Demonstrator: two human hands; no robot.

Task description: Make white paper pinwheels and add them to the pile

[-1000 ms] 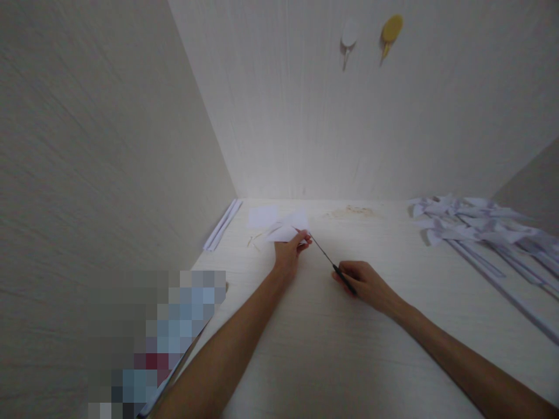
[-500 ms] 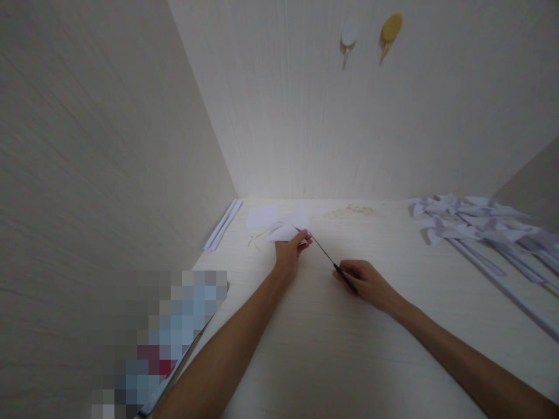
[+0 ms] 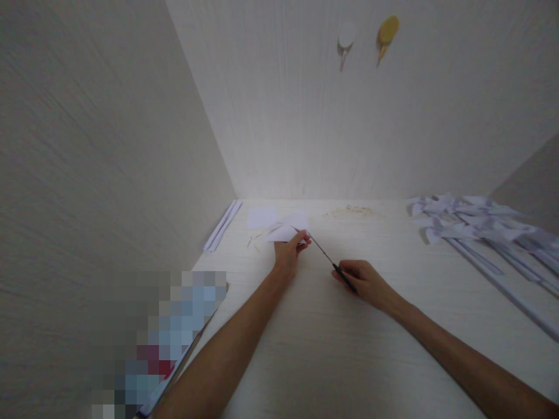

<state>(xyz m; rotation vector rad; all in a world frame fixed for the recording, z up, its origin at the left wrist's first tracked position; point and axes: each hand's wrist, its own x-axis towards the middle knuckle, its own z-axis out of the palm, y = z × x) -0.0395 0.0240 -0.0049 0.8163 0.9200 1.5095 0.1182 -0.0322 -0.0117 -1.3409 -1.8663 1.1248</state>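
Note:
My left hand (image 3: 290,251) is closed, its thumb and fingers pinching the near right edge of a creased white sheet of paper (image 3: 282,234). In my closed right hand (image 3: 357,276) lies the black handle of a thin tool (image 3: 322,251) with a long, narrow dark shaft. The shaft slants up and left, and its tip reaches the fingers of my left hand at the paper's edge. Whether the tip touches the paper I cannot tell. Just behind, a flat white square of paper (image 3: 262,217) lies on the table.
White paper rolls (image 3: 222,226) lie along the left wall. Several paper sticks with crumpled paper tops (image 3: 476,227) lie at the right of the pale table (image 3: 301,349). Brownish crumbs (image 3: 353,210) lie near the back wall, where a white hook (image 3: 346,36) and a yellow hook (image 3: 388,30) hang.
The raised back part of the paper in my left hand has tipped slightly lower. Both hands keep almost the same place and grip.

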